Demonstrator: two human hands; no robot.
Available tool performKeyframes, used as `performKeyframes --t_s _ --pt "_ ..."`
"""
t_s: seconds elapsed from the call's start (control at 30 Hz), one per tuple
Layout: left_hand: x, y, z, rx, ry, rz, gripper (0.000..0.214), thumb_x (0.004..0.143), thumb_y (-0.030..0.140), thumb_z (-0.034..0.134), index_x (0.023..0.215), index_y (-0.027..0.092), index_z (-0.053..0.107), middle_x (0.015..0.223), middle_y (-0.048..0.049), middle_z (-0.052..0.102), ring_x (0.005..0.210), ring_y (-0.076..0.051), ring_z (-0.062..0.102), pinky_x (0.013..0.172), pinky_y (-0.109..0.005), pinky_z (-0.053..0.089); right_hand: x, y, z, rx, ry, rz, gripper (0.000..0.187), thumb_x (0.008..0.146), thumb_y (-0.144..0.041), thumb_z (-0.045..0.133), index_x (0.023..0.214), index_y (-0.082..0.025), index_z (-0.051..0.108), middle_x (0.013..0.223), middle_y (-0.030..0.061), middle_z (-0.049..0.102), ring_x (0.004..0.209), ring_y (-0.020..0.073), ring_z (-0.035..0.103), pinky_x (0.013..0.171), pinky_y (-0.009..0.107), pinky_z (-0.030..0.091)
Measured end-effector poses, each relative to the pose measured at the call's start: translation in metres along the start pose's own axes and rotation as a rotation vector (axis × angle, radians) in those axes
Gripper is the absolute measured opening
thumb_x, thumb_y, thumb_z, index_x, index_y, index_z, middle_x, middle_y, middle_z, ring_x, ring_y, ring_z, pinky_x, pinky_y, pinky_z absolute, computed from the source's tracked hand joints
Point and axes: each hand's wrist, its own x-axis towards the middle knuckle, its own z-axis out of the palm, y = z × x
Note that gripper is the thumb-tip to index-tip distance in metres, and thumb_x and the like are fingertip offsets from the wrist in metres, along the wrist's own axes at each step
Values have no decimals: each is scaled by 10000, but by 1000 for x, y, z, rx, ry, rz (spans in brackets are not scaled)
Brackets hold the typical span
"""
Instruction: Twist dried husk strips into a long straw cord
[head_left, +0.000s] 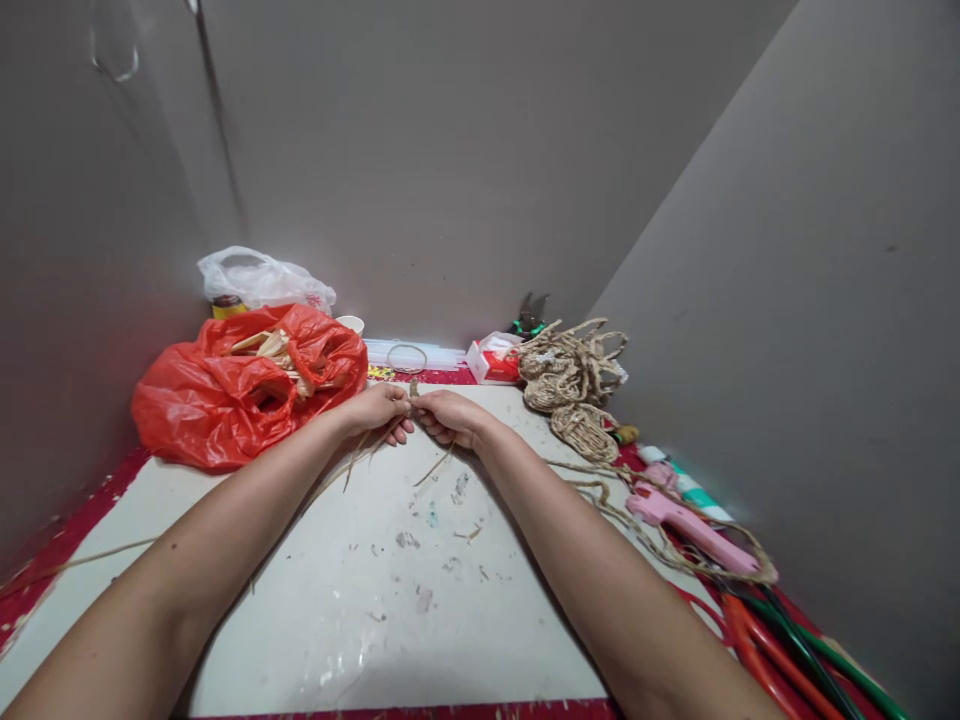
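Pink glue gun (pixel 705 538) nearest, at R edge of desk (pixel 390 640); farther, L hand (pixel 381 408) & R hand (pixel 450 415) together, fingertips pinching fibre strands (pixel 414 387) btwn them, approx. mid-desk; red plastic bag (pixel 202 400) to L, braided cord bundles (pixel 555 390) to R; white plastic bag (pixel 277 282) behind red one.

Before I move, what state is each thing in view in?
Left hand: pinching, fingertips together
Right hand: pinching, meeting the left
Fibre strands: held in both hands' grip, ends loose
Red bag: open, dry husks showing
White bag: crumpled
Tissue box: open
Cutters: jaws spread
Braided cord: bundled
Pink tool: lying down
White tabletop: stained, scrap-strewn
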Motion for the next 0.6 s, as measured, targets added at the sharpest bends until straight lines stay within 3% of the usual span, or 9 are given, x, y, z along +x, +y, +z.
performKeyframes --t_s 0.17,0.27,0.37,0.43,0.6 --pt "-6 13 -6 204 -1 -17 154 816 193 463 685 135 519 633 -37 610 520 -107 575 511 -202 444 0 0 9 21 152 9 287 773 -195 496 542 -193 326 370 -95 252 302 27 163 308 177 96" --pt "-10 19 -9 457 145 58 189 760 186 525 575 148 521 544 -16 553 513 -108 524 513 -189 398 1 0 16 13 235 -12 252 754 -164 510 548 -188 367 333 -94 254 288 33 174 307 185 89" --pt "-14 20 1 610 343 156 210 676 157 605 494 170 501 517 -14 499 641 -154 540 595 -197 393 2 2 20 40 264 -29 240 747 -151 516 549 -184 384 317 -89 265 287 35 173 307 191 84" --pt "-17 19 15 545 400 175 225 645 121 620 475 184 486 520 -22 474 773 -203 555 691 -215 399 3 4 20 81 249 -39 261 749 -138 504 539 -187 357 322 -88 268 292 32 175 305 184 97" --pt "-25 11 56 303 361 212 313 619 -15 552 459 207 400 551 -40 427 978 -247 519 850 -235 362 0 3 14 186 177 -10 256 790 -140 464 562 -182 356 355 -86 287 297 32 203 292 159 139"
